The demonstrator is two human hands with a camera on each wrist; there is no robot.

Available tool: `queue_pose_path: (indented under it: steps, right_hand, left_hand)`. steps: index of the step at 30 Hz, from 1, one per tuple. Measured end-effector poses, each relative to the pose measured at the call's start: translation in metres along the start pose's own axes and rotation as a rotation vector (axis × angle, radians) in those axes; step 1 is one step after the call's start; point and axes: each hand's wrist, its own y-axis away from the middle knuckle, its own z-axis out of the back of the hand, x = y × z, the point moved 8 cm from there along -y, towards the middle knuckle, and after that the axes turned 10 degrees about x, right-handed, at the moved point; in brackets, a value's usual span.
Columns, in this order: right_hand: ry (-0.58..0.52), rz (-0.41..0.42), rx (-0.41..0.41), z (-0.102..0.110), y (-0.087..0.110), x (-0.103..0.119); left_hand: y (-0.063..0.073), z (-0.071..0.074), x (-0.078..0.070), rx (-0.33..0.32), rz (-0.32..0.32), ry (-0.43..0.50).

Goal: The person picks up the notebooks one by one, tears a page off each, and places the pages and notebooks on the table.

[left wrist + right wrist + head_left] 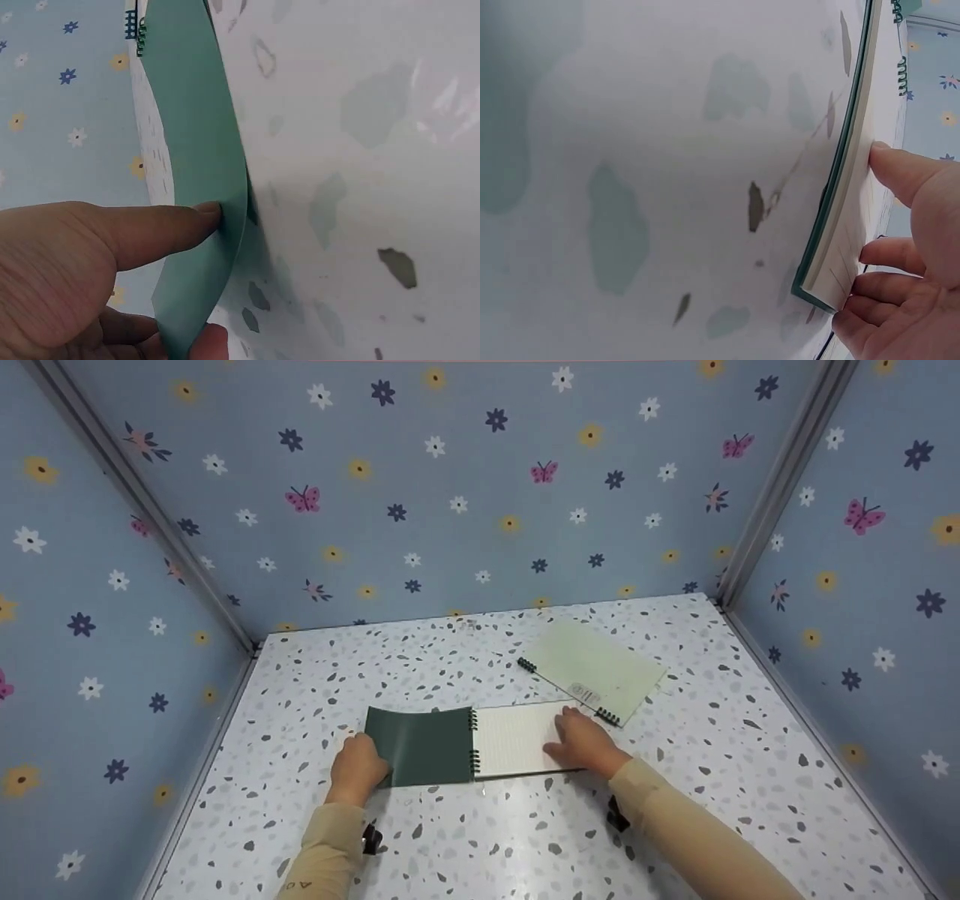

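A spiral notebook (517, 741) with a dark green cover (427, 746) lies opened on the speckled tabletop, lined white pages on the right and the cover spread left. At the cover's outer edge, my left hand (358, 769) pinches it; in the left wrist view the thumb (202, 216) lies on the green face and a fingertip shows past the edge. My right hand (585, 741) holds the notebook's right side. Its thumb (889, 157) rests on the page in the right wrist view, the other fingers bent at the outer edge; what lies beneath is hidden.
Behind and to the right lies a second spiral notebook, pale green (600, 667), turned at an angle close to my right hand. Flower-patterned panels (465, 495) wall in the speckled tabletop (420, 840) at the back and both sides.
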Motion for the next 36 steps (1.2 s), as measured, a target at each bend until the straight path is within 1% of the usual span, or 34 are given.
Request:
queue_pose_path:
  steps: [4,8,10,11,12,14,16,17,18,20,21,23,25,28,33,36]
  right_hand:
    - [0.003,0.014,-0.002,0.001,0.000,0.002]
    - [0.013,0.026,-0.004,0.003,0.000,0.004]
    - [0.021,0.026,-0.005,0.003,-0.001,0.006]
    - [0.022,0.024,-0.005,0.004,-0.001,0.006]
    - [0.023,0.021,-0.003,0.004,-0.002,0.007]
    - [0.027,0.010,0.006,0.005,-0.003,0.008]
    - [0.040,-0.004,0.010,0.005,-0.004,0.010]
    - [0.049,-0.017,0.018,0.004,-0.004,0.010]
    - [0.053,-0.029,0.023,0.004,-0.005,0.010]
    - [0.065,-0.054,0.032,0.002,-0.006,0.010]
    - [0.069,-0.067,0.038,0.000,-0.007,0.010]
    - [0.072,-0.089,0.048,-0.003,-0.009,0.008]
    - [0.077,-0.103,0.054,-0.005,-0.010,0.008]
    - [0.074,-0.104,0.058,-0.006,-0.012,0.010]
    - [0.075,-0.106,0.053,-0.006,-0.011,0.011]
    - [0.090,-0.114,0.068,-0.010,-0.010,0.010]
  left_hand:
    - [-0.002,-0.004,0.003,0.067,0.014,-0.040]
    - [-0.002,-0.007,0.004,0.138,0.054,-0.118]
    - [-0.002,-0.008,0.002,0.143,0.071,-0.162]
    - [-0.003,-0.008,-0.001,0.131,0.069,-0.177]
    - [-0.004,-0.008,-0.006,0.112,0.056,-0.187]
    - [-0.009,-0.011,-0.020,0.075,-0.009,-0.206]
    - [-0.016,-0.017,-0.039,0.052,-0.116,-0.222]
    - [-0.019,-0.022,-0.049,0.054,-0.175,-0.228]
    - [-0.022,-0.027,-0.059,0.067,-0.232,-0.240]
    - [-0.027,-0.040,-0.075,0.107,-0.325,-0.271]
    - [-0.029,-0.046,-0.082,0.122,-0.364,-0.286]
    - [-0.032,-0.057,-0.092,0.158,-0.411,-0.317]
    - [-0.034,-0.066,-0.097,0.185,-0.431,-0.337]
    - [-0.037,-0.073,-0.099,0.206,-0.427,-0.350]
    - [-0.038,-0.075,-0.099,0.203,-0.420,-0.349]
    - [-0.038,-0.076,-0.099,0.204,-0.422,-0.359]
